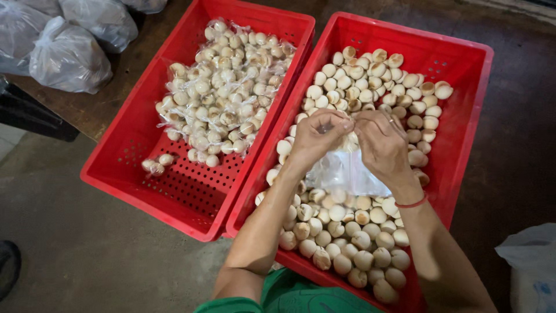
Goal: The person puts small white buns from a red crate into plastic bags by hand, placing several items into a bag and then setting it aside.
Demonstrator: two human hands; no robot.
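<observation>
Left hand [313, 139] and right hand [379, 145] meet over the right red crate [472, 116], both grips pinching the top edge of a small clear plastic bag [347, 174], which hangs above the loose pale round cookies [359, 232]. The left red crate [133, 145] beside it holds filled cookie packets [226, 87]. Tied grey bags [69, 55] lie at top left.
</observation>
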